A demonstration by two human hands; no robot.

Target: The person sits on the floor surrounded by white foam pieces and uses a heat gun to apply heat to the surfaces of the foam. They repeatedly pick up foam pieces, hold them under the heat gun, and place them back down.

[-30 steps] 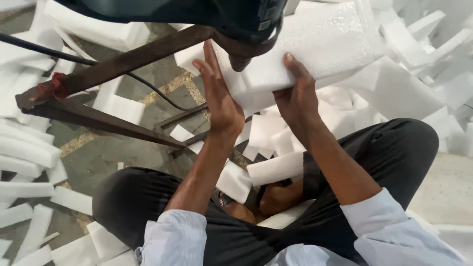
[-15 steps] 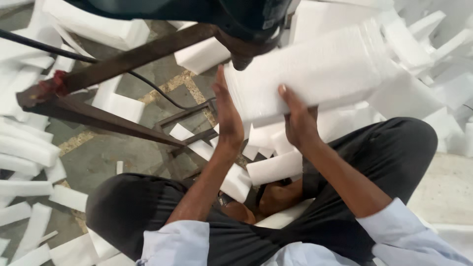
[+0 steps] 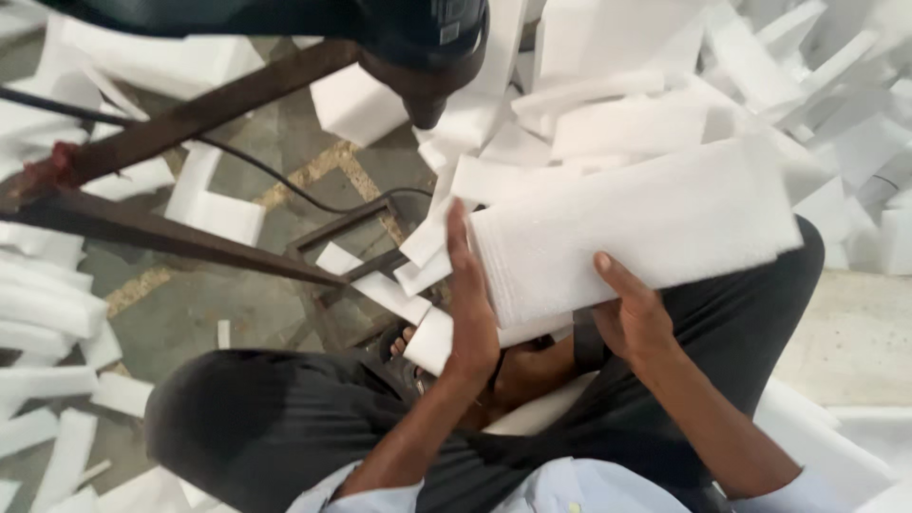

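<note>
The thick white rectangular foam slab point(image 3: 632, 228) lies slanted over the sitter's lap, just below the dark machine head point(image 3: 423, 57), steadied by the left hand point(image 3: 470, 304) pressed flat against its end and the right hand point(image 3: 632, 318) gripping its near edge.

The person wears a pale blue shirt point(image 3: 560, 489) with long sleeves; its light cloth shows at six o'clock, and the cuffs point(image 3: 366, 494) sit well up the forearms, which are bare from there down. Dark grey trousers point(image 3: 256, 427), loosely cut and creased, cover both legs from eight o'clock across to three o'clock. The left hand point(image 3: 470, 318) and the right hand point(image 3: 632, 318) are bare, with no gloves, rings or watch showing.
</note>
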